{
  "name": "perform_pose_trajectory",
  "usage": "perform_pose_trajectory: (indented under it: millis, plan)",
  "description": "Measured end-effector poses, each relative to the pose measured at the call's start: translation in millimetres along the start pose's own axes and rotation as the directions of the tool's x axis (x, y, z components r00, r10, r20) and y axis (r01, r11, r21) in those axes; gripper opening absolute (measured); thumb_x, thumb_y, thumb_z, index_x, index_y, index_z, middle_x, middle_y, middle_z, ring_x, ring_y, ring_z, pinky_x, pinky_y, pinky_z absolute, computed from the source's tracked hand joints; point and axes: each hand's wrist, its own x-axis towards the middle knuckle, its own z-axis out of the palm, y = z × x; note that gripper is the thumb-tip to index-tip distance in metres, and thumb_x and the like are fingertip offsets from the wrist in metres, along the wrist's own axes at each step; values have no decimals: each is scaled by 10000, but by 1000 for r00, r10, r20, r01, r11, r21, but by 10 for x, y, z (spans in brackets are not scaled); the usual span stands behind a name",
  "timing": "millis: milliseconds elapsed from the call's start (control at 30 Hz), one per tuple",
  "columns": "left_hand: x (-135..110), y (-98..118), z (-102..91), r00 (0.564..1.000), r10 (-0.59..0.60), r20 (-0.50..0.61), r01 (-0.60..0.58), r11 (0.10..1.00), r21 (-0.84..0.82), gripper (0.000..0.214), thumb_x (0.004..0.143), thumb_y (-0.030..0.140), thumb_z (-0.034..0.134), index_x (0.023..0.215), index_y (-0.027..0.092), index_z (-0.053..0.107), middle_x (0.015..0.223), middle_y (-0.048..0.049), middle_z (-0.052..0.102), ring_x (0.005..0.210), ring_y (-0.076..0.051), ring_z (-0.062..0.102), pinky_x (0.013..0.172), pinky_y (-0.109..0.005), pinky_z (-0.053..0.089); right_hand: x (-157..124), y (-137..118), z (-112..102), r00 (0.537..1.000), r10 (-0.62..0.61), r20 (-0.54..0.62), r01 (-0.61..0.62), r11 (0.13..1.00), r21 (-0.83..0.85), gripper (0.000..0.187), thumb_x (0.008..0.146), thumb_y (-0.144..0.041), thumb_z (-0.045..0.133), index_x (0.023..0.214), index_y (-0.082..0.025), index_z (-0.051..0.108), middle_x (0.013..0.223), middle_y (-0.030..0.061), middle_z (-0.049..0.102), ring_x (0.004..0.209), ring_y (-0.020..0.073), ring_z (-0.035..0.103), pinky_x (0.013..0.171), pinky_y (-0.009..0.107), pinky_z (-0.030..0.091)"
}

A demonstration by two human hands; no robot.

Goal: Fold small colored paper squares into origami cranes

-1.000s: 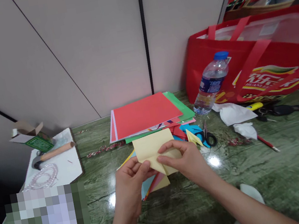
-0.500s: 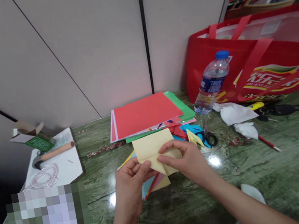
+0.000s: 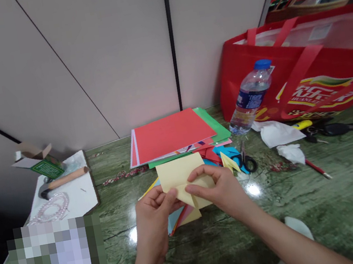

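Observation:
A pale yellow sheet of paper (image 3: 178,170) with creases and a folded lower edge is held up between both hands. My left hand (image 3: 156,213) pinches its lower left side, thumb on top. With thumb and forefinger, my right hand (image 3: 218,184) grips the fold near the middle of the sheet. Under the hands lie several coloured sheets (image 3: 176,220), partly hidden. Just to the right are a small folded yellow paper piece (image 3: 229,161), blue paper (image 3: 222,150) and black-handled scissors (image 3: 246,161).
Behind lies a stack of red and green paper (image 3: 173,133). To its right stand a water bottle (image 3: 248,99) and a red bag (image 3: 301,64). Crumpled tissue (image 3: 277,133) and a red pen-like stick (image 3: 318,169) lie right. At left, a white board (image 3: 80,185) bears a hammer-like tool (image 3: 68,178), beads and a box.
Both hands stay almost where they were, still holding the yellow paper. The right thumb and the sheet have shifted very slightly.

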Motion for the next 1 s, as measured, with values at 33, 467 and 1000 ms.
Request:
perform_pose_trajectory:
  millis: [33,467,1000]
  plan:
    - [1,-3,0,1000,-1,3,1,1000,-3,176,684,191,704,825,92,672,767,-81,743,669,-170,679,684,-289,562,2,2,1,1000,7,1,-7,1000,5,154,583,-270,692,664,-170,606,616,-19,563,549,113,468,488,201,372]
    - [-1,75,-28,988,-117,105,113,993,43,285,660,190,726,927,99,679,834,-105,740,716,-197,688,686,-285,557,4,-23,-14,1000,-20,4,21,999,-49,115,596,-239,683,633,-169,600,606,-21,575,552,112,476,497,199,381]
    - [-16,189,-134,931,-243,274,182,956,229,253,617,252,752,828,117,717,779,-88,737,696,-197,677,645,-281,552,-17,4,-38,984,-89,154,96,995,-38,108,616,-205,708,675,-176,622,634,-34,608,584,106,526,512,192,378]
